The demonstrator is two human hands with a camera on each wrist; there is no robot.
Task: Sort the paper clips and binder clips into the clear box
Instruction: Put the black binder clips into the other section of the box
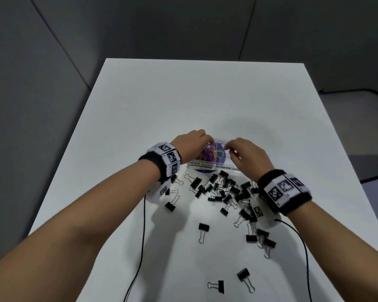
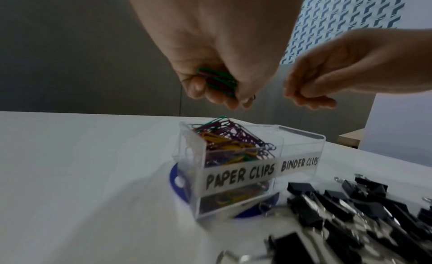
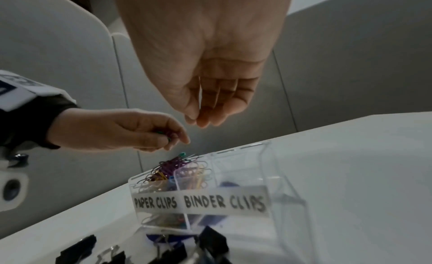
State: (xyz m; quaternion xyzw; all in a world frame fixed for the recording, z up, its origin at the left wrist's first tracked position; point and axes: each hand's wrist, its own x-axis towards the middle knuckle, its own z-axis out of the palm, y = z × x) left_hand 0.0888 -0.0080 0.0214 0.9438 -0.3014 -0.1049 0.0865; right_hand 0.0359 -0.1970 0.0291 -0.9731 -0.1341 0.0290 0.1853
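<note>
A clear two-part box point(image 1: 212, 165) labelled PAPER CLIPS and BINDER CLIPS stands mid-table. Coloured paper clips point(image 2: 231, 142) heap above the rim of its left part; the right part point(image 3: 245, 175) holds no clips that I can see. My left hand point(image 2: 224, 94) hovers over the paper clip part, gripping a small bunch of green and purple paper clips point(image 2: 217, 81). My right hand point(image 3: 201, 118) hangs over the box beside it, fingers pointing down and loosely bent, with nothing seen in them. Several black binder clips point(image 1: 223, 190) lie scattered in front of the box.
The box point(image 2: 233, 175) sits on a blue disc point(image 2: 177, 186). More binder clips point(image 1: 244, 277) lie near the table's front. Two black wrist cables point(image 1: 143, 225) trail over the white table point(image 1: 140, 105). Grey partitions stand behind and to the left.
</note>
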